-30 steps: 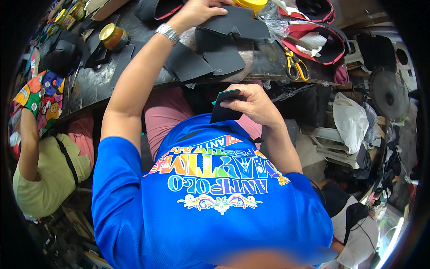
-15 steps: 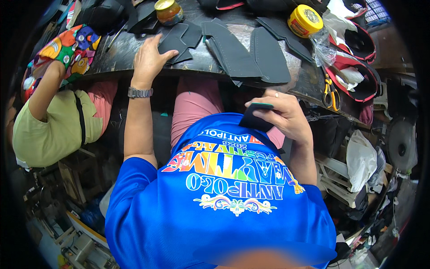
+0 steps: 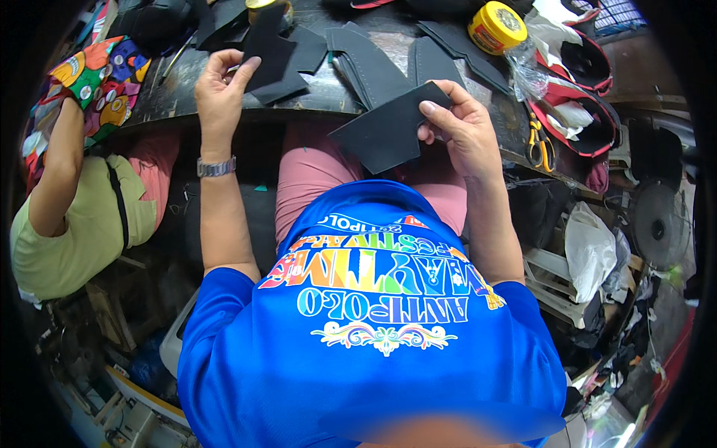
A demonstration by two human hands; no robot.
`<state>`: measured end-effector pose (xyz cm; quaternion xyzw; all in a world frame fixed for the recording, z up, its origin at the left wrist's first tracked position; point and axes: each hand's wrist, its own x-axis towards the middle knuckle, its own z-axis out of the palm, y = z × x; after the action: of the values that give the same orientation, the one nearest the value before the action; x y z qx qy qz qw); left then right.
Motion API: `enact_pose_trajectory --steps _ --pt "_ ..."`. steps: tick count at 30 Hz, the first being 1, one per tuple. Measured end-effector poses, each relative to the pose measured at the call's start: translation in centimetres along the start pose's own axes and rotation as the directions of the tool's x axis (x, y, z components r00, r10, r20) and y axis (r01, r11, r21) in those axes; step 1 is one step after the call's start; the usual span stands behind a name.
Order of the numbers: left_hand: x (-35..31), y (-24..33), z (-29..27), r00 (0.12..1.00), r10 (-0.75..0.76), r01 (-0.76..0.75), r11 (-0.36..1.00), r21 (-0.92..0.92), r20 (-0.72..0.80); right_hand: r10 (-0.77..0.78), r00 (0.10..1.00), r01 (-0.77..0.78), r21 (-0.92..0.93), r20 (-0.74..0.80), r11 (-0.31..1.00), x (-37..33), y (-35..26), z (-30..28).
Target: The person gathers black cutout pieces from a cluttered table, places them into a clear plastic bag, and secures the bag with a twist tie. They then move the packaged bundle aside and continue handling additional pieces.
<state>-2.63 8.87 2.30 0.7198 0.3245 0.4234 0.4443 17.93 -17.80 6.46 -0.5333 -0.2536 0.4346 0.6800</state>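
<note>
So the right hand (image 3: 464,125) is pinching a black panel (image 3: 385,128) by its right end. The thumb is pressing on the face that's showing, the other fingers are curling around the end and behind it, and the rest of the panel is sticking out to the left, over the lap. It's hanging just in front of the table's (image 3: 175,101) near edge, and I can't tell if it's touching the pink trousers (image 3: 317,166).

The left hand (image 3: 224,78) is holding a dark cutout (image 3: 267,41) by its lower left edge, thumb in front, and most of that one is rising up and away from the fingers. It's partly covering a jar (image 3: 258,4) and some flat black parts (image 3: 308,51).

Between the hands, a couple of stitched parts (image 3: 370,69) are lying on the table. Over to the right, a yellow tub (image 3: 498,28) is sitting next to some clear plastic (image 3: 525,69), and yellow-handled scissors (image 3: 539,145) are resting near the edge, beside red-trimmed black goods (image 3: 611,128).

Off to the left, a co-worker in a pale green shirt (image 3: 78,213) is reaching toward a colourful cloth (image 3: 104,82).
</note>
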Motion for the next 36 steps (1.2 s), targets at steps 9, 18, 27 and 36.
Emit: enact_pose_trajectory --steps 9,18,27,36 --pt "-5.0 5.0 6.7 0.738 -0.058 0.336 0.895 -0.292 0.673 -0.108 0.993 0.106 -0.045 -0.037 0.993 0.2 1.3 0.3" --pt "-6.2 6.0 7.0 0.652 0.011 0.286 0.922 -0.26 0.758 -0.2 0.952 0.194 -0.048 -0.231 0.98 -0.5 2.4 0.4" --pt "-2.0 2.4 2.6 0.954 0.114 -0.208 0.92 0.334 0.278 -0.019 0.996 0.017 -0.019 -0.087 1.0 -1.3 1.5 -0.9" --pt "-2.0 -2.4 0.9 0.998 -0.016 -0.026 0.759 0.651 0.059 -0.017 0.997 0.022 0.063 -0.081 0.998 -0.9 2.3 -0.6"
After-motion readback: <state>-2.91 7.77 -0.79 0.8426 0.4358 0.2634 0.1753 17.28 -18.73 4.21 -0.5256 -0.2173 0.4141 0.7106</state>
